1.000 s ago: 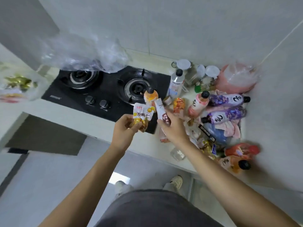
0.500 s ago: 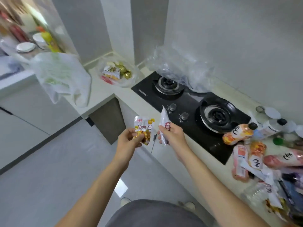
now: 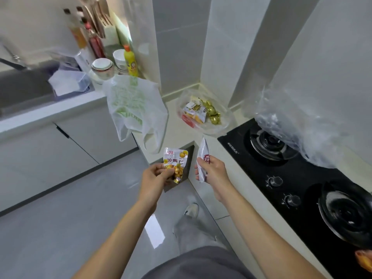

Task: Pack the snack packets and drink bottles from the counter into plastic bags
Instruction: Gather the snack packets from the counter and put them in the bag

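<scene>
My left hand (image 3: 155,179) pinches a white and yellow snack packet (image 3: 176,162) by its lower edge. My right hand (image 3: 213,171) grips a white packet with a red logo (image 3: 202,158), held upright and edge-on. Both hang over the floor just off the counter's corner. Beyond them on the counter lies an open clear plastic bag (image 3: 221,125) with several small snack packets and gold-wrapped sweets (image 3: 213,115) inside. A white plastic bag with green print (image 3: 134,109) drapes over the counter edge to its left. An orange item (image 3: 363,260) peeks in at the far right edge.
A black two-burner gas hob (image 3: 302,178) fills the counter on the right, with a crumpled clear bag (image 3: 298,125) over its far burner. Bowls (image 3: 102,67), a yellow bottle (image 3: 130,61) and a sink (image 3: 26,85) are at the back left. Grey floor lies below.
My view has swung left from the pile of bottles and packets toward the counter corner and sink. Both hands carried their packets leftwards, nearer the clear bag of snacks.
</scene>
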